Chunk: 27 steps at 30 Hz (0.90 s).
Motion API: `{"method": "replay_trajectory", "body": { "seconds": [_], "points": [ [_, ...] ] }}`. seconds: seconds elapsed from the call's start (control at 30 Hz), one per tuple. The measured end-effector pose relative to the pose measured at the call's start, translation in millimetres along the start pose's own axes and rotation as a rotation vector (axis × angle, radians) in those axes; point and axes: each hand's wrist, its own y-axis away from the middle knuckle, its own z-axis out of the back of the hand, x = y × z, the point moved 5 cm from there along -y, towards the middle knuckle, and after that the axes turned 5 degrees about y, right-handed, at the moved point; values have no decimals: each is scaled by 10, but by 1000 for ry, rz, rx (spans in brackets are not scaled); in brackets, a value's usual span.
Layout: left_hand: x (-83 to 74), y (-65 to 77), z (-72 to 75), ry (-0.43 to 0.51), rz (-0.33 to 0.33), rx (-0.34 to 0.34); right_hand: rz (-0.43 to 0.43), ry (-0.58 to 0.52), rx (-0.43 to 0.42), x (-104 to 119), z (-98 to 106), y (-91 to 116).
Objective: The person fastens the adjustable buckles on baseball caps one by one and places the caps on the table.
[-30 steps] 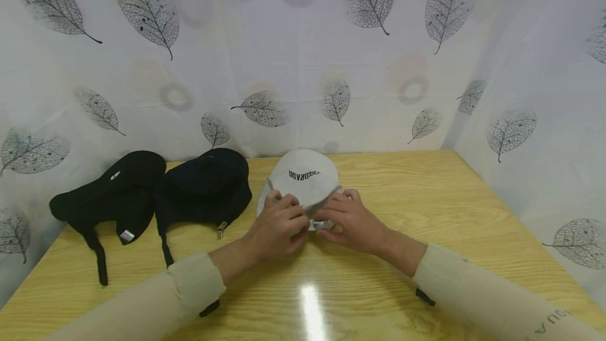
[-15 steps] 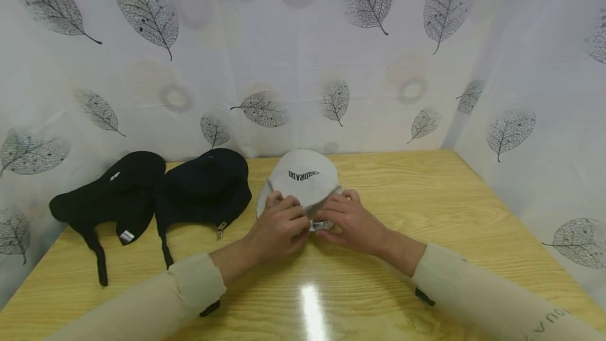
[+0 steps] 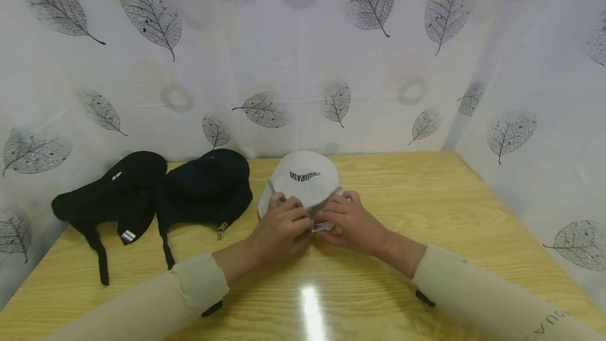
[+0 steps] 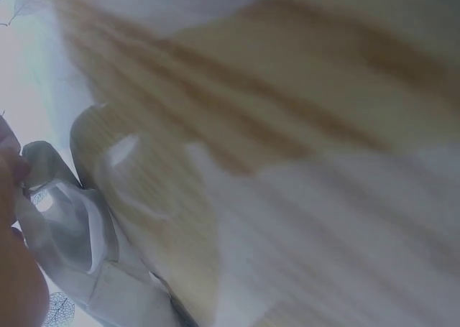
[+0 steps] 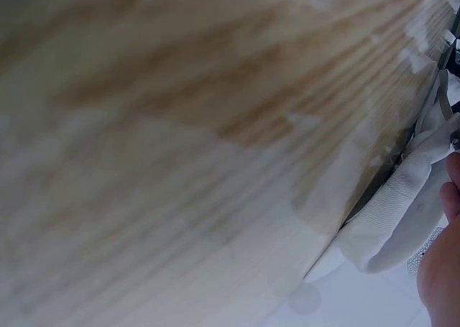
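Note:
A white cap (image 3: 307, 170) with dark COLORADO lettering on its crown sits at the back middle of the table. My left hand (image 3: 282, 226) has its curled fingers on the near left rim. From the right, my right hand (image 3: 349, 220) pinches the near rim, close to the light strap (image 3: 323, 227) at the opening. Much of that rim is hidden behind the fingers. The left wrist view shows the cap's pale fabric (image 4: 126, 295) beside the left hand (image 4: 18, 262). In the right wrist view, folded fabric of the cap (image 5: 392, 205) lies by the right hand (image 5: 442, 269).
Left of the white cap lie a dark navy cap (image 3: 205, 183) with a metal buckle (image 3: 222, 230) and a black cap (image 3: 128, 188), side by side, straps hanging toward the front. They lie on a wooden table (image 3: 402, 183). A leaf-patterned curtain (image 3: 298, 57) rises behind.
Both hands keep their places on the white cap. The strap between them has shifted very slightly, and the head view has moved a touch.

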Motion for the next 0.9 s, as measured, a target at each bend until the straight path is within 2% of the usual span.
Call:
{"method": "replay_trajectory", "body": {
  "seconds": [0.2,0.53,0.73,0.9],
  "points": [
    [5,-8,-10,13,19,-2,-20,1,14,-8,-8,-3],
    [14,-15,10,0,49,28,-111,-12,98,-68,18,5],
    [12,-12,9,-8,57,33,-96,64,72,-74,40,20],
    [5,-17,12,-14,47,27,-77,68,82,-60,16,18]
  ]
}}
